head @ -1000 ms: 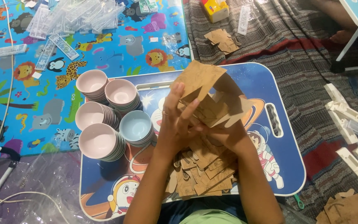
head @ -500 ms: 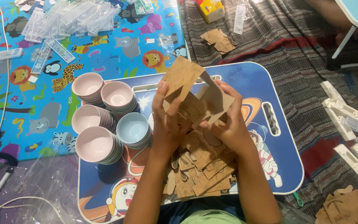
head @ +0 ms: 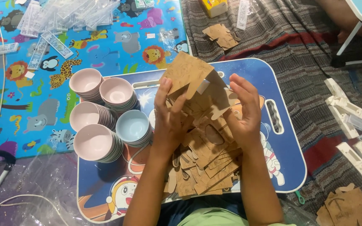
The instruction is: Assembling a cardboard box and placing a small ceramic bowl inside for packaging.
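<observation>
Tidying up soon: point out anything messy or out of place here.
Brown cardboard cutouts lie in a loose, askew heap on the blue lap tray. More brown pieces are strewn on the striped rug, and clear plastic packs are scattered over the animal-print mat.

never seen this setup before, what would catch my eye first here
The two hands, left hand and right hand, hold up a brown cardboard cutout over a heap of flat cardboard pieces on a blue cartoon-printed lap tray. Stacks of small pink bowls and one blue bowl stack crowd the tray's left side, with a bright animal-print mat beyond.
</observation>
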